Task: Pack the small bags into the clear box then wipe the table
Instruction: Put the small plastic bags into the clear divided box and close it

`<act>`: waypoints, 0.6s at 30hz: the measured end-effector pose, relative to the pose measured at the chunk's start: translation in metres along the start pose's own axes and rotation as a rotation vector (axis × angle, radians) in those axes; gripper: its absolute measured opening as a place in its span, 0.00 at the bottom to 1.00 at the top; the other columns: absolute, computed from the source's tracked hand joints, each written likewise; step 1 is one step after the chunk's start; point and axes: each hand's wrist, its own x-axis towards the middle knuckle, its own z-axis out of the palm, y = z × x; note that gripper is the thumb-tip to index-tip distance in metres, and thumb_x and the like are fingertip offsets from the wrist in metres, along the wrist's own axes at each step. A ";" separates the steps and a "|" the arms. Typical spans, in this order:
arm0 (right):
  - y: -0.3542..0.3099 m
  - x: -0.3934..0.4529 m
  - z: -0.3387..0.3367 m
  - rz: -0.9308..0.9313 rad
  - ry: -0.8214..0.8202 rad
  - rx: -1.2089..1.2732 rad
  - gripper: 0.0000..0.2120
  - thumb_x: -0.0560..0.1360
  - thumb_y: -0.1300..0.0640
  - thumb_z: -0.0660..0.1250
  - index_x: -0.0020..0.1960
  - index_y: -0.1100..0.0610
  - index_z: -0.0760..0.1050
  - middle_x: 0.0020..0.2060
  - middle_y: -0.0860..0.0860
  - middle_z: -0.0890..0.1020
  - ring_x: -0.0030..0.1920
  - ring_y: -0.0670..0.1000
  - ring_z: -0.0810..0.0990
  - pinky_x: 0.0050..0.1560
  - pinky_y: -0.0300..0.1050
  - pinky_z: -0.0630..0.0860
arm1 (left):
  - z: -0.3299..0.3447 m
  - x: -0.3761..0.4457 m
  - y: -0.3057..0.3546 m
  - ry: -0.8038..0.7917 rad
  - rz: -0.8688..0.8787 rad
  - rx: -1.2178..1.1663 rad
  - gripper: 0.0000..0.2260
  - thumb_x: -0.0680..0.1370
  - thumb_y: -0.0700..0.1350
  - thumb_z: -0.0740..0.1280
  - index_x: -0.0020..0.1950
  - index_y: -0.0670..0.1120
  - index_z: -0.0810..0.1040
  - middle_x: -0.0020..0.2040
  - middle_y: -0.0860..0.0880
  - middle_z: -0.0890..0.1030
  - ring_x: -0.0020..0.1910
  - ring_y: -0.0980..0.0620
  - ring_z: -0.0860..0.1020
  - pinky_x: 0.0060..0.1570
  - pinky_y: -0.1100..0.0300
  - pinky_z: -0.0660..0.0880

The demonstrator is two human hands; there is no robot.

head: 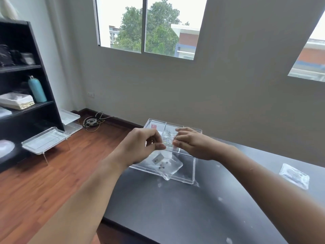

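A clear box [189, 170] with inner dividers stands on the dark table [184, 208] near its far left corner. Both hands hold one small clear bag [167, 164] by its top edge above the box's near compartment. My left hand [140, 147] pinches the bag's left upper corner. My right hand [191, 143] pinches its right upper corner. The bag hangs down and holds small dark parts. A second small clear bag [294, 175] lies flat on the table at the right. White specks and smears dot the tabletop.
A black shelf unit [26, 71] with a teal bottle [37, 89] stands at the left. Clear acrylic trays [44, 141] on legs sit on the wooden floor beside it. Coiled cables [91, 121] lie by the wall. The table's left edge is close to the box.
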 end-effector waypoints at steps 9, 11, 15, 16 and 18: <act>0.003 -0.001 0.006 -0.013 0.051 -0.033 0.21 0.86 0.46 0.54 0.52 0.58 0.81 0.55 0.49 0.83 0.77 0.47 0.64 0.69 0.23 0.48 | -0.005 0.004 -0.001 0.586 -0.148 0.024 0.08 0.78 0.51 0.72 0.44 0.51 0.76 0.33 0.54 0.82 0.30 0.56 0.82 0.35 0.54 0.80; 0.003 -0.002 0.006 -0.012 0.053 -0.039 0.21 0.86 0.46 0.54 0.52 0.58 0.81 0.55 0.48 0.83 0.76 0.47 0.64 0.68 0.22 0.48 | -0.002 0.005 0.003 0.637 -0.173 0.062 0.07 0.79 0.51 0.71 0.44 0.51 0.77 0.35 0.54 0.82 0.33 0.56 0.82 0.38 0.52 0.80; 0.001 -0.003 0.006 0.004 0.047 -0.051 0.22 0.86 0.45 0.54 0.52 0.57 0.81 0.56 0.48 0.82 0.77 0.47 0.63 0.69 0.24 0.49 | 0.003 0.006 0.004 0.643 -0.214 0.119 0.07 0.79 0.42 0.69 0.48 0.52 0.85 0.44 0.52 0.82 0.36 0.54 0.82 0.44 0.52 0.80; 0.001 -0.003 0.006 0.006 0.047 -0.052 0.22 0.86 0.45 0.54 0.52 0.58 0.81 0.57 0.48 0.82 0.77 0.47 0.63 0.69 0.24 0.49 | 0.005 0.007 0.004 0.630 -0.230 0.120 0.09 0.78 0.39 0.69 0.49 0.51 0.87 0.46 0.51 0.82 0.37 0.53 0.82 0.45 0.52 0.80; 0.001 -0.003 0.006 0.012 0.039 -0.048 0.22 0.86 0.45 0.54 0.52 0.58 0.81 0.56 0.48 0.82 0.77 0.47 0.63 0.68 0.22 0.48 | 0.008 0.007 0.005 0.618 -0.247 0.126 0.11 0.77 0.36 0.69 0.48 0.49 0.88 0.48 0.50 0.81 0.40 0.51 0.81 0.47 0.53 0.80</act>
